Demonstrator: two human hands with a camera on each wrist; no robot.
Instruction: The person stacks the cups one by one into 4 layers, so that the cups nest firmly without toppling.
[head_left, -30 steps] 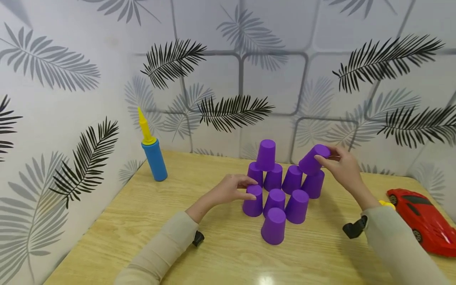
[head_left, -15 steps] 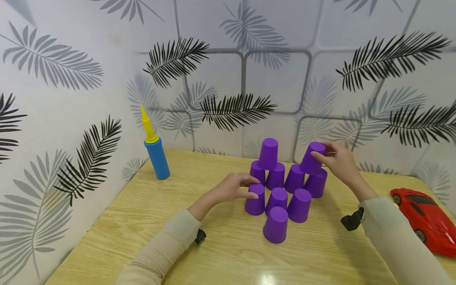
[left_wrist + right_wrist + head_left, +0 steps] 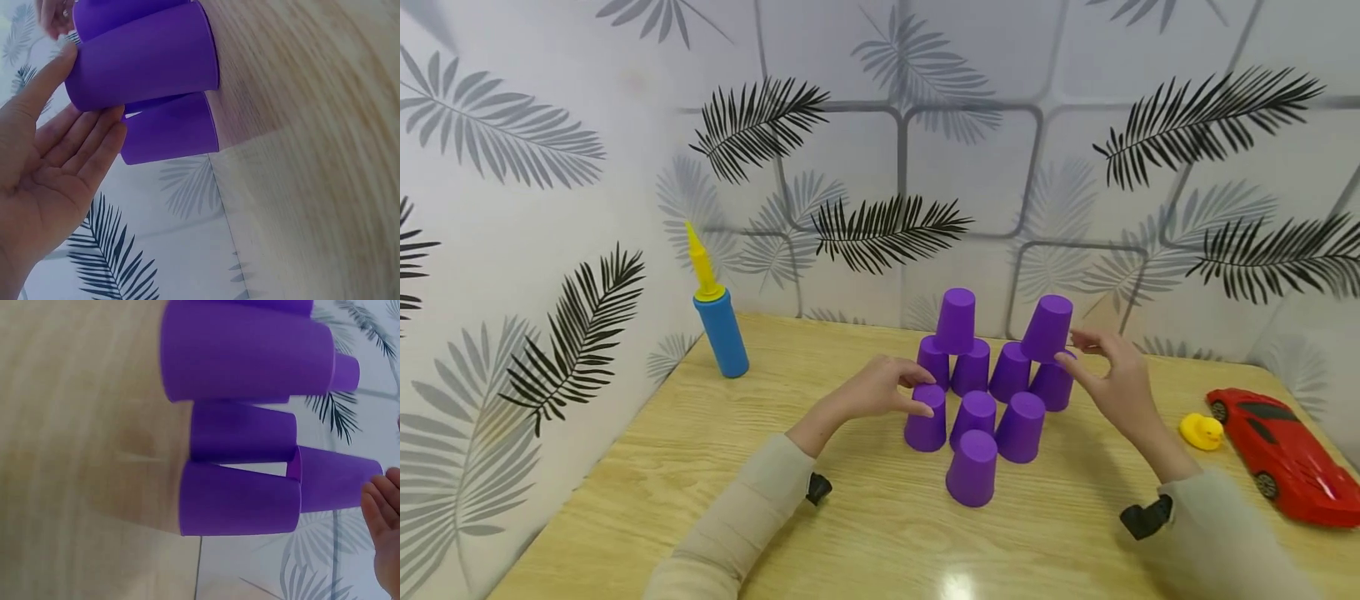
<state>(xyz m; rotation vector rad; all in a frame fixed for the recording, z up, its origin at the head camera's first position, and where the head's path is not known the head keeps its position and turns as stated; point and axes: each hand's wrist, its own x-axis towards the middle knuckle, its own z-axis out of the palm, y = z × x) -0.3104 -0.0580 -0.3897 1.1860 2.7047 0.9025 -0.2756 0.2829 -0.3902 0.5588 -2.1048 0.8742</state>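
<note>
So my right hand is loose, holding nothing. The upper right purple cup sits just left of it, long axis roughly upright, towards the worktop's back edge. Left hand's farther off, lightly pinching a lower purple cup. No readable labels, fwiw.

between the pump and the left hand, the table gives wide room to pass. the lower cups stand close together and block a hand; the two upper cups leave a narrow gap. beyond the right hand, the duck and the car are obstacles.
</note>
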